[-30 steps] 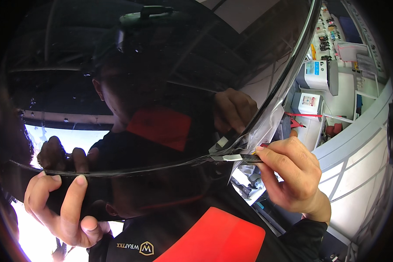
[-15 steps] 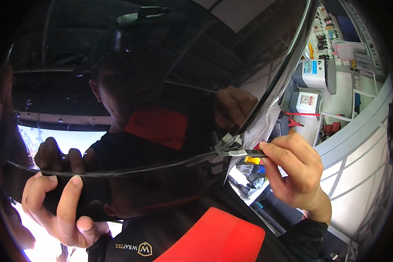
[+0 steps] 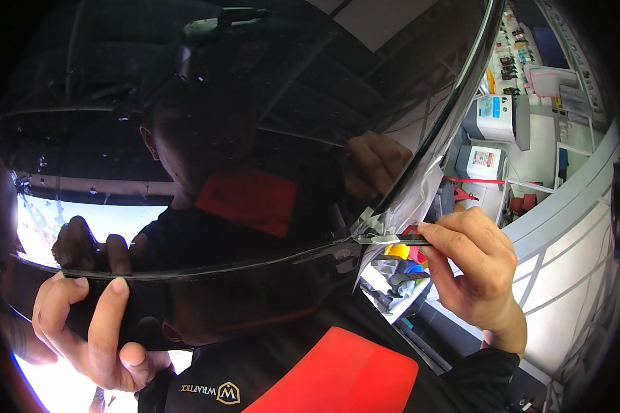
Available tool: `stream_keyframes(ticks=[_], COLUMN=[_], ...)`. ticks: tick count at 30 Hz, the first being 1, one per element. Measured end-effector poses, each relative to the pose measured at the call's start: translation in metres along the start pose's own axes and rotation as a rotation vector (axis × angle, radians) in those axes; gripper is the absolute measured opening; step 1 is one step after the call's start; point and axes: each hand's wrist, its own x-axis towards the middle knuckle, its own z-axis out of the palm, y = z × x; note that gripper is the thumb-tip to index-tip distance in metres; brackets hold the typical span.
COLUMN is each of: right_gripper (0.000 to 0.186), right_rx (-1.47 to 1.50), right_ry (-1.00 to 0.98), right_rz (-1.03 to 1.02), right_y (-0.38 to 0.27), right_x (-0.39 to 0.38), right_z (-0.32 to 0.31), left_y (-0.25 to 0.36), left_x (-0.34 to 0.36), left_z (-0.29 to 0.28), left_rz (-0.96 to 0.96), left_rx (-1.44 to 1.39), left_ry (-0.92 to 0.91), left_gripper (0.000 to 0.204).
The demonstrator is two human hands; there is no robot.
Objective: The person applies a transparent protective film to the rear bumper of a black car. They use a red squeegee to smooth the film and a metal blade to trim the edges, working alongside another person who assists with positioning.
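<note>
A glossy black curved panel (image 3: 275,89), mirror-like, fills most of the picture. A thin seam runs across its lower part. My left hand (image 3: 96,337) is at the lower left, fingers apart, with fingertips resting on the panel along this seam; it holds nothing. At the right, my right hand (image 3: 475,265) pinches a slim craft knife (image 3: 399,240) between thumb and fingers. Its blade points left toward the panel's corner, beside a crumpled strip of clear film (image 3: 417,196) hanging along the panel's right edge. Whether the blade tip touches the film or panel I cannot tell.
Beyond the panel's right edge stand two white-and-grey boxes (image 3: 494,117), with a red bar (image 3: 472,181) near them. Several small items line a white wall rack at the upper right. Below my right hand is a white tray (image 3: 386,289) holding tools.
My right hand has moved slightly to the right with the craft knife, its blade drawing away from the panel corner. My left hand stays nearly in place on the seam.
</note>
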Motion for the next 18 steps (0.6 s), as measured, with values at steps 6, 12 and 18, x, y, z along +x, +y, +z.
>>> stream_keyframes(ticks=[6, 12, 18], right_gripper=[0.038, 0.039, 0.037], right_rx=[0.004, -0.085, -0.128], right_ry=[-0.005, -0.022, -0.047], right_rz=[-0.027, -0.076, -0.099], right_y=[0.004, 0.003, -0.007], right_x=[0.000, 0.002, 0.011], right_z=[-0.002, -0.005, -0.013], left_y=[0.000, 0.004, 0.015], left_x=[-0.001, 0.002, 0.006], left_z=[0.002, 0.003, 0.008], left_rz=[0.001, -0.025, -0.131], left_rx=[-0.008, 0.022, 0.038], left_ry=[0.023, 0.040, 0.079], left_gripper=[0.065, 0.064, 0.063])
